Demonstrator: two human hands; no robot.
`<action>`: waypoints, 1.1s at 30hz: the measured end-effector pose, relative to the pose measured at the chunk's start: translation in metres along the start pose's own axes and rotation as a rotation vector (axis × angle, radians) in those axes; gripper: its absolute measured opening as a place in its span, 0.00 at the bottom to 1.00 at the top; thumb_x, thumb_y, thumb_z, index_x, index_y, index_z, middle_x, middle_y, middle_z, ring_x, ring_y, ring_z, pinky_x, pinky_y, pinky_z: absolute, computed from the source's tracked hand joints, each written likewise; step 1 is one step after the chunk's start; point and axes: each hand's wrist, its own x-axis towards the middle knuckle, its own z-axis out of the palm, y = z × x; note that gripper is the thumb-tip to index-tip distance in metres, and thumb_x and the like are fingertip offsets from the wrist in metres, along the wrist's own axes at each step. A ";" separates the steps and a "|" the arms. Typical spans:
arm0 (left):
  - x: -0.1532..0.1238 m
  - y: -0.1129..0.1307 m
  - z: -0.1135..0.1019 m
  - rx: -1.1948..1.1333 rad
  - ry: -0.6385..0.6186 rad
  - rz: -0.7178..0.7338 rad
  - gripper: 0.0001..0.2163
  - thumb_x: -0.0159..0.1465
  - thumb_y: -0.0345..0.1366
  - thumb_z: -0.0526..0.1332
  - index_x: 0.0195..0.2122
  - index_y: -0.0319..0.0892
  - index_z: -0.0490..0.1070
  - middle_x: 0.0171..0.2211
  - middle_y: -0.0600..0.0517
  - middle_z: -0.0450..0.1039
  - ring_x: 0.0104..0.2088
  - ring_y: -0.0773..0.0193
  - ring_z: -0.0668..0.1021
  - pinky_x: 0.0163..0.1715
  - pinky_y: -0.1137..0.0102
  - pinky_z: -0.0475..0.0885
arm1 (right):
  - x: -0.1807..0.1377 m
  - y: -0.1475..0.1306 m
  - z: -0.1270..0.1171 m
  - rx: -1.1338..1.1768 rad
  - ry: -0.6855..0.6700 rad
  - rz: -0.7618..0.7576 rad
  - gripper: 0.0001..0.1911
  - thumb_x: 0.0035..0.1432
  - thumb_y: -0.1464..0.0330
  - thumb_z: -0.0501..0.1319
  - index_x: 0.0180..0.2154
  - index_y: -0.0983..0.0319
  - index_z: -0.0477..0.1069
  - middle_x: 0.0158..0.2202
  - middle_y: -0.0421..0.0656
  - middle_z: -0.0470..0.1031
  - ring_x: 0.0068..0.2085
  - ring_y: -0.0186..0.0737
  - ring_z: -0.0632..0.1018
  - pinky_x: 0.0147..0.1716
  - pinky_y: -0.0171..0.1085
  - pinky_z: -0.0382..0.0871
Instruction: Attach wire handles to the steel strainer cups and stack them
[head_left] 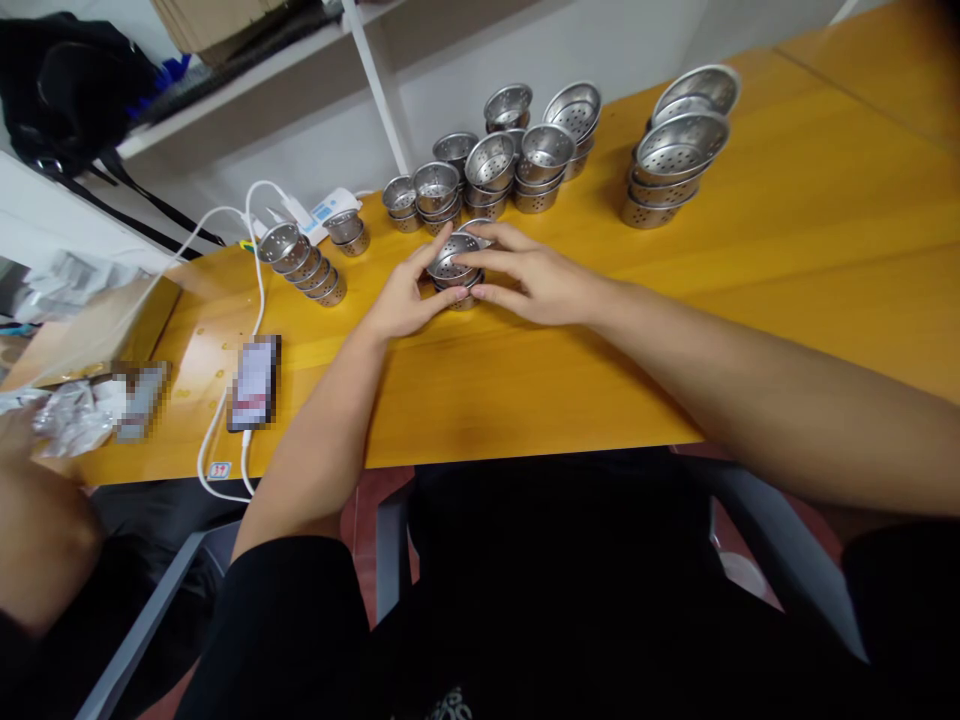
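A small perforated metal strainer cup (451, 262) sits on the yellow wooden table (750, 260), on top of a short stack of the same cups. My left hand (405, 296) grips it from the left, thumb and fingers closed on its rim. From the right, my right hand (532, 278) holds it too, fingers curled over the top and side. Both forearms reach in from the near edge of the table.
Several stacks of small metal cups (487, 165) stand behind my hands, a leaning stack (304, 262) to the left, larger perforated bowls (675, 150) at the right. A phone (253, 382) on a white cable (225, 420) lies left. Another person's arm (37, 540) is at far left.
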 end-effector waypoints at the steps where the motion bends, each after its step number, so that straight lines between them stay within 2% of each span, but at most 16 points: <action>1: 0.001 0.000 0.000 0.011 0.003 0.005 0.59 0.71 0.82 0.75 0.95 0.59 0.64 0.90 0.36 0.75 0.89 0.29 0.81 0.89 0.28 0.79 | 0.000 0.000 -0.001 0.001 -0.008 -0.003 0.34 0.85 0.46 0.74 0.83 0.45 0.85 0.90 0.52 0.72 0.91 0.77 0.70 0.92 0.79 0.63; 5: 0.003 -0.001 -0.003 0.050 0.018 0.006 0.59 0.70 0.83 0.75 0.93 0.54 0.68 0.89 0.34 0.76 0.87 0.29 0.82 0.88 0.30 0.80 | -0.001 0.012 -0.006 -0.019 0.021 0.028 0.46 0.85 0.47 0.71 0.94 0.49 0.69 0.91 0.53 0.73 0.89 0.75 0.74 0.91 0.79 0.66; 7: 0.001 -0.005 -0.007 0.064 0.031 -0.006 0.59 0.71 0.82 0.75 0.92 0.52 0.69 0.88 0.33 0.77 0.86 0.29 0.84 0.88 0.31 0.81 | -0.002 0.025 -0.007 -0.075 0.059 0.079 0.49 0.83 0.50 0.70 0.95 0.53 0.64 0.90 0.56 0.74 0.88 0.77 0.75 0.91 0.79 0.67; 12: -0.013 -0.022 -0.026 0.109 0.135 -0.038 0.59 0.69 0.81 0.78 0.90 0.53 0.69 0.86 0.32 0.79 0.84 0.31 0.83 0.89 0.31 0.79 | -0.006 0.048 -0.006 -0.272 -0.023 0.170 0.45 0.77 0.58 0.70 0.89 0.58 0.74 0.83 0.60 0.81 0.80 0.82 0.81 0.86 0.82 0.72; 17: -0.017 -0.023 -0.039 0.216 0.220 -0.114 0.64 0.63 0.87 0.78 0.90 0.55 0.66 0.91 0.32 0.69 0.93 0.24 0.71 0.94 0.29 0.68 | -0.003 0.039 -0.008 -0.331 -0.098 0.171 0.27 0.80 0.58 0.66 0.72 0.55 0.87 0.71 0.60 0.85 0.72 0.75 0.85 0.79 0.72 0.80; 21: -0.011 -0.016 -0.036 0.307 0.240 -0.056 0.62 0.65 0.88 0.73 0.90 0.58 0.65 0.93 0.33 0.65 0.95 0.21 0.66 0.97 0.23 0.58 | -0.002 0.034 -0.013 -0.346 -0.101 0.216 0.19 0.82 0.57 0.65 0.64 0.52 0.90 0.62 0.57 0.85 0.68 0.71 0.85 0.75 0.69 0.81; 26: -0.007 -0.007 -0.026 0.361 0.220 0.051 0.60 0.65 0.85 0.76 0.91 0.63 0.63 0.94 0.37 0.65 0.94 0.23 0.68 0.97 0.26 0.58 | -0.007 0.039 -0.018 -0.373 -0.165 0.229 0.11 0.77 0.62 0.68 0.50 0.53 0.90 0.56 0.53 0.82 0.60 0.66 0.86 0.71 0.65 0.83; 30: -0.007 0.002 -0.025 0.372 0.237 0.042 0.61 0.65 0.86 0.76 0.92 0.64 0.62 0.95 0.38 0.64 0.95 0.23 0.67 0.98 0.25 0.54 | -0.010 0.033 -0.023 -0.329 -0.069 0.235 0.09 0.78 0.60 0.70 0.54 0.52 0.88 0.60 0.53 0.82 0.60 0.65 0.86 0.71 0.65 0.84; 33: -0.006 0.009 -0.025 0.379 0.241 0.032 0.58 0.67 0.85 0.75 0.91 0.63 0.64 0.94 0.38 0.65 0.95 0.23 0.68 0.99 0.23 0.50 | -0.008 0.017 -0.030 -0.273 0.031 0.190 0.14 0.81 0.55 0.73 0.62 0.48 0.86 0.66 0.54 0.82 0.66 0.71 0.85 0.74 0.69 0.83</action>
